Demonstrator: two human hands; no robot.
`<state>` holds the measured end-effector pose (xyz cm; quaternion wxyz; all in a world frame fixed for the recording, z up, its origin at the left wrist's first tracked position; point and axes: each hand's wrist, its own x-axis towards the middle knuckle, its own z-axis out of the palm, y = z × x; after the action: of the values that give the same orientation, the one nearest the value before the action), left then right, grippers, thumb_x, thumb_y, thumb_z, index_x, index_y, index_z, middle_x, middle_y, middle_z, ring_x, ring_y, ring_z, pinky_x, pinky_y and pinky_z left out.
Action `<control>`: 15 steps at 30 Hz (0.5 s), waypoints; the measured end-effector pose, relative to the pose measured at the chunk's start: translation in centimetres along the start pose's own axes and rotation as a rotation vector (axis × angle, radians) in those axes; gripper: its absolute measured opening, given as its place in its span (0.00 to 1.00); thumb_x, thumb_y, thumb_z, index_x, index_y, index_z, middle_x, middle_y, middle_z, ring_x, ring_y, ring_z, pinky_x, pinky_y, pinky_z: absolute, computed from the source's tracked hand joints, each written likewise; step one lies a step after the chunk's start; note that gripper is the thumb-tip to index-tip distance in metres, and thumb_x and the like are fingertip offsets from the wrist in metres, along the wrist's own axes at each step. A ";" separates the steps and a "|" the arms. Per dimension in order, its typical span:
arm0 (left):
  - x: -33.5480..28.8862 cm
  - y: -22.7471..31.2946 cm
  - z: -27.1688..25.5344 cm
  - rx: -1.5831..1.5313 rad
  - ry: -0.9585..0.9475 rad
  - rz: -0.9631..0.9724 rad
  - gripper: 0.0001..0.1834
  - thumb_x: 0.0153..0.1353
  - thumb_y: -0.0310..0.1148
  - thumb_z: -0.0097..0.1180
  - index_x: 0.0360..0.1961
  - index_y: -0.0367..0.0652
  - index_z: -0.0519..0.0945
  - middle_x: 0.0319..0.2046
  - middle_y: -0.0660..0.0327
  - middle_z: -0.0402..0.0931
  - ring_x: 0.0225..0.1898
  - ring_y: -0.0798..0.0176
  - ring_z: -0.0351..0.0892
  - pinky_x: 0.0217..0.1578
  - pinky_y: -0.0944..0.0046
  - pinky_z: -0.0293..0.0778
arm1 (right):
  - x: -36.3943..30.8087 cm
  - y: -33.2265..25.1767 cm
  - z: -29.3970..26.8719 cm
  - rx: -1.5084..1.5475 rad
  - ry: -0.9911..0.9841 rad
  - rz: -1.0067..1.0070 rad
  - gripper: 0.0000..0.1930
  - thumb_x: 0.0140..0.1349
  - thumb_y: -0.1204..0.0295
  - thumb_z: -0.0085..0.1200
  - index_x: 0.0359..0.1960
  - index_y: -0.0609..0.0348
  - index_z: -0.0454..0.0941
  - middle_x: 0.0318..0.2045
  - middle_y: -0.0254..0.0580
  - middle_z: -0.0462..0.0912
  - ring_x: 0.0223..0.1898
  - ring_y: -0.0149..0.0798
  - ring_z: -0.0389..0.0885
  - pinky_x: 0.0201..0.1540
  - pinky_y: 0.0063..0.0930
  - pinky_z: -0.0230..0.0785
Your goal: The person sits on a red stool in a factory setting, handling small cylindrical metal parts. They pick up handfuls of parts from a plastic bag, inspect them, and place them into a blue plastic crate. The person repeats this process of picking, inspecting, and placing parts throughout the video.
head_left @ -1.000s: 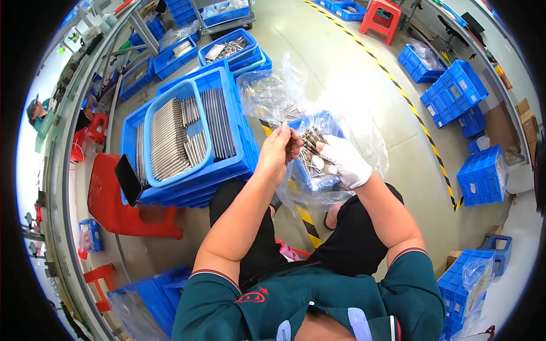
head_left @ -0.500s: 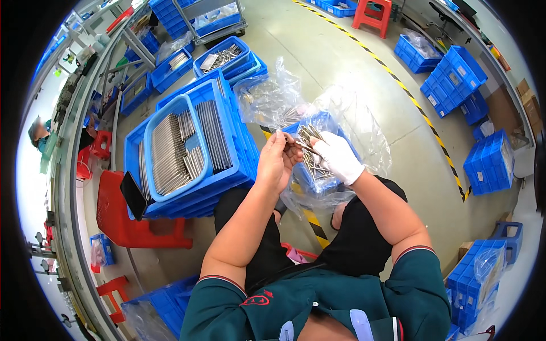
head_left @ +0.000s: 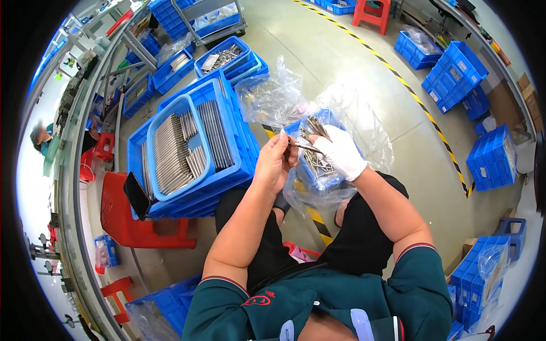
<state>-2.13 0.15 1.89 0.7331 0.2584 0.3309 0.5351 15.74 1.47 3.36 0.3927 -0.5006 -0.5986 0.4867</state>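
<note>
My right hand (head_left: 344,156), in a white glove, is closed around a bundle of slim metal rods (head_left: 316,126) above a small blue bin (head_left: 332,117). The bare fingers of my left hand (head_left: 273,163) pinch the end of a single metal rod (head_left: 309,148), which reaches across to the gloved hand. Beneath the hands, loose metal rods (head_left: 319,166) lie in the bin, lined with clear plastic. To the left, a light blue tray (head_left: 202,132) holds rows of similar rods (head_left: 169,156). It rests on a stack of blue crates (head_left: 243,149) with longer, darker rods (head_left: 215,133) beside it.
Clear plastic bags (head_left: 267,94) spread around the bin. A dark flat object (head_left: 136,195) leans at the crate's near left corner, by a red stool (head_left: 122,213). Beyond the crates stands another bin of metal parts (head_left: 223,57). Blue crates (head_left: 455,77) line the right side.
The bundle in my right hand has turned more upright, its ends fanning upward. The rod between my hands shows more clearly. My left hand stays almost in place, still pinching.
</note>
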 end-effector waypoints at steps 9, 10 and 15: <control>-0.6 0.1 0.1 0.215 0.007 0.055 0.19 0.68 0.47 0.45 0.29 0.42 0.71 0.17 0.64 0.65 0.18 0.71 0.60 0.22 0.71 0.60 | -1.0 -2.0 0.2 -0.324 0.136 -0.251 0.12 0.60 0.65 0.54 0.33 0.62 0.73 0.22 0.54 0.76 0.25 0.53 0.74 0.29 0.38 0.66; -0.6 -0.1 0.1 0.257 0.014 0.082 0.19 0.69 0.47 0.44 0.29 0.42 0.70 0.17 0.65 0.65 0.18 0.72 0.60 0.21 0.71 0.59 | -1.1 -2.1 0.3 -0.329 0.128 -0.247 0.11 0.60 0.65 0.53 0.33 0.62 0.74 0.23 0.54 0.76 0.25 0.53 0.75 0.29 0.38 0.66; -0.5 -0.5 0.1 0.443 0.010 0.146 0.18 0.69 0.46 0.43 0.30 0.42 0.71 0.19 0.67 0.66 0.19 0.75 0.59 0.21 0.74 0.57 | -1.2 -2.5 0.4 -0.386 0.086 -0.209 0.11 0.61 0.65 0.51 0.35 0.61 0.75 0.24 0.54 0.77 0.28 0.54 0.76 0.31 0.40 0.67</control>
<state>-1.84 -0.47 1.73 0.6162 0.4334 0.4243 0.5024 15.00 0.13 5.76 0.3632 -0.5220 -0.7119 0.2980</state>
